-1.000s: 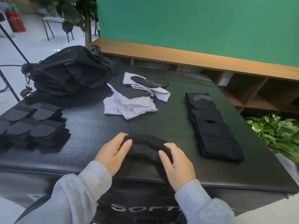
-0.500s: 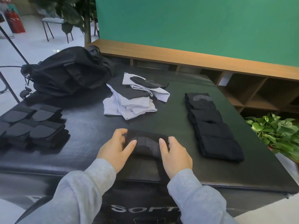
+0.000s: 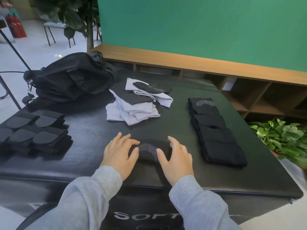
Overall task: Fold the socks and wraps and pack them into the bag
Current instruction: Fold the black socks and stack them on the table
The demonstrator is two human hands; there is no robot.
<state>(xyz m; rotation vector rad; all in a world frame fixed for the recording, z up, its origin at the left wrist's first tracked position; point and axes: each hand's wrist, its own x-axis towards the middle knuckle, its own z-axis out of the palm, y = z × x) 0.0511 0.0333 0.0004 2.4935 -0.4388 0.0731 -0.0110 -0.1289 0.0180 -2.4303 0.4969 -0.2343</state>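
Observation:
A folded black sock [image 3: 148, 150] with a grey band lies near the front edge of the black padded table [image 3: 93, 130]. My left hand [image 3: 120, 152] rests on its left end and my right hand [image 3: 176, 156] on its right end, fingers spread and pressing it flat. A row of folded black socks [image 3: 214, 130] lies to the right. A loose pile of white and black socks [image 3: 137, 105] sits in the middle. Folded black wraps [image 3: 34, 131] are stacked at the left. The black bag [image 3: 71, 78] lies at the back left.
A wooden shelf unit [image 3: 249, 90] runs behind the table under a green wall. A leafy green plant [image 3: 282, 138] stands off the table's right edge. A tripod leg [image 3: 15, 48] and chairs stand at the far left.
Both hands have slid forward and closer over the black sock, flattening it; fingers have spread out from a curled grip. The sock's grey band now shows on top.

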